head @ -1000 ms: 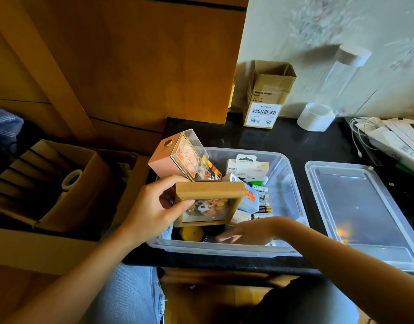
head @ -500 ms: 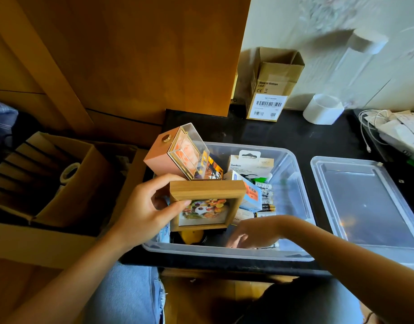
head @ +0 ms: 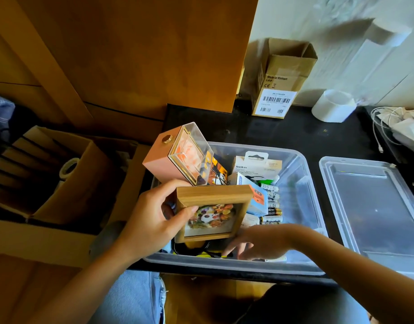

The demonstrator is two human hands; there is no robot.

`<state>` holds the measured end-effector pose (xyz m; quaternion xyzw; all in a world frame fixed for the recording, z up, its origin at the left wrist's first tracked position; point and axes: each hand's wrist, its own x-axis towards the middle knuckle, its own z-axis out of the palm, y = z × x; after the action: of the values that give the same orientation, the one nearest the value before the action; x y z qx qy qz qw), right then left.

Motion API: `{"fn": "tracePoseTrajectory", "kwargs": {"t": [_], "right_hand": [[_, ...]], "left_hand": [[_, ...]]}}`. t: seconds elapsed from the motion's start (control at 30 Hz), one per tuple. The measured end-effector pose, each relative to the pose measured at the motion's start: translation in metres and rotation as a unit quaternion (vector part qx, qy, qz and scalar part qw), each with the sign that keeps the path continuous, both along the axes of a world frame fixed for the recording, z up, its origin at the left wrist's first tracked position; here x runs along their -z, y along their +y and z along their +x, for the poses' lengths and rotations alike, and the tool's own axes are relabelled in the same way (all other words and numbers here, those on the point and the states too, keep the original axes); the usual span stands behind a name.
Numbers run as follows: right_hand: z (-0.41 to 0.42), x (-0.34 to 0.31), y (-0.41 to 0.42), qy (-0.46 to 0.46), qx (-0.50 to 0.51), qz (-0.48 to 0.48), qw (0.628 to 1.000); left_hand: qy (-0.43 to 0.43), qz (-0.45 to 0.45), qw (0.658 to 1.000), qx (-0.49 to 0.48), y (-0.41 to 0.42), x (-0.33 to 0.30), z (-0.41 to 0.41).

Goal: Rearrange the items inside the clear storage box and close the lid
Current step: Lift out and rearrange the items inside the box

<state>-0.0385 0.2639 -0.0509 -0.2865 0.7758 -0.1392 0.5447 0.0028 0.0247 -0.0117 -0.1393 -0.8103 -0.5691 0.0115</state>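
- Your left hand (head: 150,220) grips the wooden picture frame (head: 213,212) by its left edge, thumb on the front, fingers behind; it's held upright over the near-left part of the clear storage box (head: 302,192).
- Behind the frame, a pink box with a clear window (head: 178,153) leans tilted over the box's left rim. Can't tell whether your left hand also supports it.
- Your right hand (head: 255,242) is low inside the box at the near wall, fingers loosely spread, reaching toward a black cable (head: 201,252); nothing visibly pinched.
- Mid-box: a Belkin package (head: 257,166) and a row of batteries (head: 272,206).
- The lid (head: 374,206) lies flat on the counter (head: 283,134), just right of the box.
- Handling, my read: frame is stiff, fairly light, and the glazed front is probably fragile. Hold the wood edges, not the pane, and lay it flat.
- Pink box's clear window looks slick and scratch-prone; take it by the pink sides.
- Batteries will roll; corral them before stacking.
- Lid looks light and flexy; grab both short ends.
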Motion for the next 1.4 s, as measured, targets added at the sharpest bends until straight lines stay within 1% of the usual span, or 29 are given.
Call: {"fn": "tracePoseTrajectory", "kwargs": {"t": [0.17,0.23,0.3,0.37,0.47,0.57,0.67,0.77,0.83,0.9,0.97,1.03,1.1,1.17,1.23,1.33,1.4], "right_hand": [[0.002,0.002,0.002,0.005,-0.001,0.008,1.000],[0.004,0.005,-0.003,0.024,-0.020,0.020,0.999],[0.006,0.008,-0.010,0.032,-0.018,0.032,0.999],[0.006,0.012,-0.015,0.018,0.016,0.035,0.999],[0.007,0.017,-0.018,-0.027,0.106,0.006,0.994],[0.007,0.017,-0.017,-0.047,0.171,-0.016,0.984],[0.007,0.013,-0.015,-0.032,0.185,-0.027,0.982],[0.004,0.002,-0.009,0.030,0.145,-0.012,0.989],[0.002,-0.012,-0.004,0.075,0.129,-0.007,0.989],[0.000,-0.028,0.005,0.121,0.128,0.000,0.984],[-0.002,-0.046,0.017,0.171,0.138,0.020,0.975],[-0.002,-0.065,0.031,0.207,0.170,0.032,0.963],[-0.002,-0.082,0.042,0.227,0.209,0.026,0.951],[-0.002,-0.092,0.051,0.256,0.224,0.017,0.940],[-0.004,-0.098,0.058,0.253,0.270,0.007,0.929],[-0.005,-0.106,0.072,0.222,0.338,0.001,0.915],[-0.009,-0.108,0.082,0.225,0.405,-0.020,0.886]], "left_hand": [[-0.004,-0.015,1.000,-0.004,0.001,0.001,0.000],[-0.001,-0.037,0.999,0.004,0.002,0.001,0.000],[0.007,-0.070,0.998,0.008,0.002,0.001,0.001],[0.011,-0.100,0.995,0.008,0.002,0.001,0.002],[0.014,-0.123,0.992,0.006,0.002,0.001,0.002],[0.023,-0.104,0.994,0.000,0.002,0.002,0.002],[0.013,-0.069,0.997,-0.014,0.001,0.003,0.001],[0.001,-0.035,0.999,-0.021,0.000,0.004,0.001],[0.011,-0.035,0.999,-0.018,0.000,0.003,0.002],[0.015,-0.025,0.999,-0.014,0.001,0.002,0.003],[0.005,0.007,1.000,-0.013,0.001,0.001,0.004],[-0.006,0.039,0.999,-0.021,0.001,-0.001,0.003],[-0.020,0.073,0.997,-0.030,0.000,-0.003,0.003],[-0.029,0.100,0.994,-0.034,0.000,-0.005,0.003],[-0.037,0.115,0.992,-0.037,-0.002,-0.006,0.004],[-0.050,0.133,0.989,-0.039,-0.007,-0.007,0.008],[-0.053,0.128,0.990,-0.038,-0.010,-0.010,0.011]]}}
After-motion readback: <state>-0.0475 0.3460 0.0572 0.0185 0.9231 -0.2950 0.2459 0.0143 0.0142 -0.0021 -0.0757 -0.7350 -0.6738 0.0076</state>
